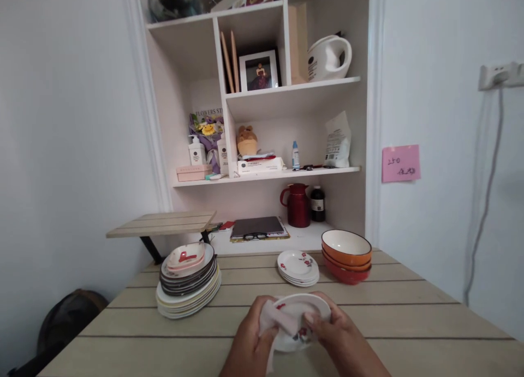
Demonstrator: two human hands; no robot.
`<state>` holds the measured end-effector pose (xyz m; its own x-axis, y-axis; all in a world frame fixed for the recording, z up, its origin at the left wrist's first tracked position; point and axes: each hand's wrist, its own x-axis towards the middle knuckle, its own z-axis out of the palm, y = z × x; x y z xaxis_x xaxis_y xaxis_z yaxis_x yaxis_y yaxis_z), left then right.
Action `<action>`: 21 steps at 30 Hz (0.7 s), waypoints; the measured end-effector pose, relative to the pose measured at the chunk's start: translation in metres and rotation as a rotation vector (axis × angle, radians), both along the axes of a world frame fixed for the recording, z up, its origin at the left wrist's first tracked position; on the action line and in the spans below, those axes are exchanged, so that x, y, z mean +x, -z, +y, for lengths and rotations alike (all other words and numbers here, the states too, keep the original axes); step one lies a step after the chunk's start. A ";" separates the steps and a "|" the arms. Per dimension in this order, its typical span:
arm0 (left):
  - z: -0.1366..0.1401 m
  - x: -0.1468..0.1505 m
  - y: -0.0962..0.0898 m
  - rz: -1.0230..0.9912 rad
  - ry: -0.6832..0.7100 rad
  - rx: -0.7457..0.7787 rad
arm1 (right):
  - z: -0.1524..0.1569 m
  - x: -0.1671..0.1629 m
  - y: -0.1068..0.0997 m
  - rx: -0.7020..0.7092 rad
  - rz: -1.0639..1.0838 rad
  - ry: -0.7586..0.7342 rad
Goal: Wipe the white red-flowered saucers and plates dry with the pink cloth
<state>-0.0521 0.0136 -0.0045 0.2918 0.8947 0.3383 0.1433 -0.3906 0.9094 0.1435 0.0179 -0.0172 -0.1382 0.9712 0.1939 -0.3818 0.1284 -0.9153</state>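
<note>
Plate [298,311], one: small, round, white, with red flowers and dark leaves; held in front of the person at the near part of the wooden table [417,317], before the stack of small plates [298,265] and nearer than the stack of bowls [347,251]. Whether its underside is touching the table cannot be told. The right side of the rim is gripped by the right hand [333,325], closed, with the thumb laid on the upper face and the fingers mostly hidden beneath. Cloth [283,318], one: pale pink, bunched; pinched in the left hand [256,328], which is closed about it at the left side of the plate, part of the cloth being spread over the plate's face. How firmly the rim is pressed by the left fingers cannot be told. Handling, as judged: the plate is taken to be glazed ceramic, light, stiff, smooth enough to slip and liable to chip or break if dropped; it is best held by opposite sides of the rim, thumbs above and fingers below. The cloth is judged soft, limp and nearly weightless; it may be grasped anywhere, best in a gathered fold.
</note>
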 end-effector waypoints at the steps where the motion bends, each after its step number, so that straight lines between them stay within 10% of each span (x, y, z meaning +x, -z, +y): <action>1: 0.001 0.000 0.002 -0.040 0.051 -0.025 | 0.000 0.000 -0.001 -0.016 0.011 -0.001; 7: 0.000 0.008 -0.002 -0.482 0.328 -0.284 | -0.005 0.004 -0.010 0.081 -0.209 0.126; 11: -0.007 0.009 -0.013 -0.667 0.189 -0.390 | -0.007 0.006 -0.011 0.193 -0.378 0.135; 21: -0.003 0.014 0.020 -0.214 -0.295 -0.070 | -0.008 -0.011 0.006 0.002 -0.155 0.060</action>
